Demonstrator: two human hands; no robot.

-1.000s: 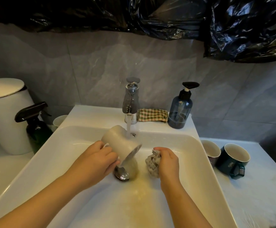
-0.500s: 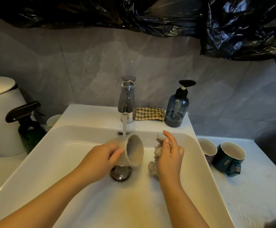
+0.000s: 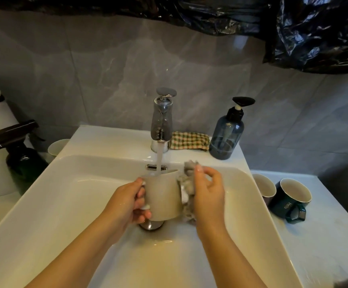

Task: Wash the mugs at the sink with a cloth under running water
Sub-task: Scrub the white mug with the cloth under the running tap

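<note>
Grey marbled tiles back a white sink [image 3: 65,204], where the tap [image 3: 161,123] runs a stream of water [image 3: 159,163] onto the rim of a grey mug [image 3: 164,196]. The mug is held nearly upright above the drain [image 3: 151,224]. Both forearms reach in from the lower edge and meet over the basin. The left hand [image 3: 125,202] grips the mug's handle, fingers curled through it. The right hand [image 3: 208,194] holds a bunched grey cloth [image 3: 187,185] against the mug's right side, thumb and fingers bent round it, forefinger raised at the top. Two more mugs, one pale inside [image 3: 264,188] and one dark green [image 3: 291,196], stand touching on the counter to the right of the sink.
</note>
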